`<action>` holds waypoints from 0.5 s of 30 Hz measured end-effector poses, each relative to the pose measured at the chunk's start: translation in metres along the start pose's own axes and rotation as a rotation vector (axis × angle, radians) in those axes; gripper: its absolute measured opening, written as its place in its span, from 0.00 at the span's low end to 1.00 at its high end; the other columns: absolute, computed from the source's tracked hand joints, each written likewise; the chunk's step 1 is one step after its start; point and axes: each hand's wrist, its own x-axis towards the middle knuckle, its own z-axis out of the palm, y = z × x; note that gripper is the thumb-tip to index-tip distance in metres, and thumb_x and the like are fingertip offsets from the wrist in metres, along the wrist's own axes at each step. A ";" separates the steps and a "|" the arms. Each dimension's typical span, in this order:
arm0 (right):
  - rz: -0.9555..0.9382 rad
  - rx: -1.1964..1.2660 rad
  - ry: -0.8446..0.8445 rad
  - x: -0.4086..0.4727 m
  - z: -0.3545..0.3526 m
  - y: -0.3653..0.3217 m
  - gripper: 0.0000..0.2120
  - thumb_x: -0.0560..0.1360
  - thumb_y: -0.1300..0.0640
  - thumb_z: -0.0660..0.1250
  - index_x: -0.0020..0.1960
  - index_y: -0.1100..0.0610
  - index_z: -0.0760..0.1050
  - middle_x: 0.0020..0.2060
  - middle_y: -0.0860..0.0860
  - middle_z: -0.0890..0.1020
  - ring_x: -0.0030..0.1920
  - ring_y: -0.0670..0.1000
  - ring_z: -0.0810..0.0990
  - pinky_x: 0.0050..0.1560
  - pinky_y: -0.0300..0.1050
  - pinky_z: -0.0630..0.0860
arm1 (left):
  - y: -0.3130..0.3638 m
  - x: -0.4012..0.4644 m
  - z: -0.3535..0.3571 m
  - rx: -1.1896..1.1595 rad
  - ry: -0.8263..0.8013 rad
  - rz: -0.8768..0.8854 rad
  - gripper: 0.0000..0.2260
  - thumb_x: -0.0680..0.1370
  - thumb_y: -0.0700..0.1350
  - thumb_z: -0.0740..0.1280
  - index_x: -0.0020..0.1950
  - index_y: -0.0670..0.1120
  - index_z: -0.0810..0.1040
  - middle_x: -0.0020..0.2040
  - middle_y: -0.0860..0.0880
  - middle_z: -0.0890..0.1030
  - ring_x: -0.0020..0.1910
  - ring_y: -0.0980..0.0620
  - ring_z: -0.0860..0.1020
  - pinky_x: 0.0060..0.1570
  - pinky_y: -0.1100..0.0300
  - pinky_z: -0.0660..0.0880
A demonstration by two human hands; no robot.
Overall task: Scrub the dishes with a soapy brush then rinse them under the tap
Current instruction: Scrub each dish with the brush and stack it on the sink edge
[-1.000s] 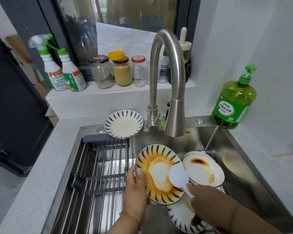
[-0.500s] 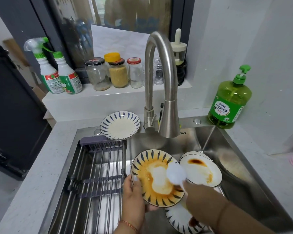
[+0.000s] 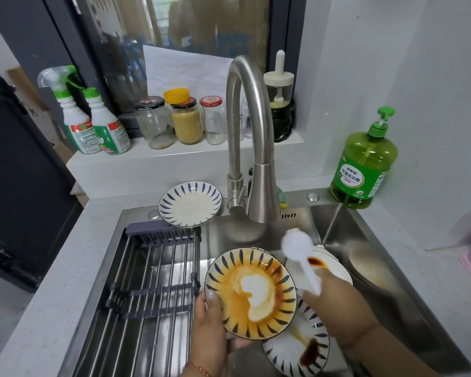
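My left hand point(image 3: 212, 325) grips the left rim of a blue-striped plate point(image 3: 252, 292) smeared with orange sauce, tilted over the sink. My right hand point(image 3: 335, 303) holds the handle of a white brush point(image 3: 297, 244), whose round head is lifted off the plate, up and to the right. Under it lies a white plate point(image 3: 335, 270) with a dark sauce stain. Another striped plate point(image 3: 291, 349) with brown sauce lies lower in the basin. A clean-looking striped plate point(image 3: 189, 204) leans at the sink's back edge. The steel tap point(image 3: 256, 148) shows no water running.
A dark drying rack point(image 3: 152, 281) spans the sink's left half. A green dish-soap pump bottle point(image 3: 363, 170) stands on the counter at the right. Spray bottles point(image 3: 93, 123) and jars point(image 3: 185, 121) line the window ledge. A steel pot point(image 3: 370, 268) sits in the basin's right corner.
The brush head has lifted off the orange-stained plate and moved up and to the right. My left hand keeps holding the plate.
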 end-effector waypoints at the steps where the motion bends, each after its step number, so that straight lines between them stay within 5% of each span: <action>1: 0.063 0.146 0.031 -0.002 -0.003 0.005 0.18 0.73 0.48 0.68 0.58 0.54 0.70 0.40 0.51 0.82 0.33 0.48 0.79 0.32 0.43 0.77 | 0.003 0.001 -0.003 -0.004 0.011 -0.002 0.13 0.81 0.56 0.56 0.59 0.51 0.73 0.54 0.46 0.80 0.48 0.41 0.80 0.34 0.39 0.79; 5: 0.261 0.660 -0.056 -0.003 0.010 0.014 0.18 0.70 0.51 0.73 0.47 0.64 0.72 0.34 0.58 0.82 0.20 0.49 0.72 0.22 0.40 0.71 | 0.009 -0.002 -0.005 -0.029 -0.025 -0.020 0.16 0.81 0.57 0.55 0.58 0.49 0.74 0.56 0.43 0.80 0.51 0.40 0.80 0.33 0.45 0.79; 8: 0.286 0.887 -0.218 -0.010 0.018 0.005 0.16 0.73 0.53 0.70 0.39 0.63 0.69 0.24 0.59 0.71 0.18 0.52 0.67 0.19 0.37 0.65 | 0.015 -0.005 -0.003 -0.044 -0.102 -0.037 0.17 0.81 0.58 0.55 0.58 0.48 0.74 0.53 0.43 0.82 0.47 0.41 0.83 0.31 0.47 0.79; 12: 0.308 1.022 -0.252 -0.019 0.022 -0.002 0.09 0.75 0.59 0.66 0.44 0.65 0.69 0.20 0.58 0.67 0.17 0.52 0.63 0.19 0.36 0.62 | 0.019 -0.005 -0.004 0.015 -0.196 -0.108 0.17 0.81 0.57 0.55 0.58 0.48 0.76 0.52 0.43 0.84 0.46 0.39 0.84 0.28 0.50 0.80; 15: 0.333 1.043 -0.208 -0.021 0.024 -0.005 0.07 0.75 0.62 0.64 0.45 0.65 0.68 0.20 0.58 0.67 0.18 0.52 0.63 0.20 0.37 0.63 | 0.017 -0.001 -0.006 0.226 -0.091 0.014 0.20 0.81 0.59 0.52 0.58 0.49 0.75 0.53 0.44 0.83 0.50 0.42 0.82 0.46 0.46 0.80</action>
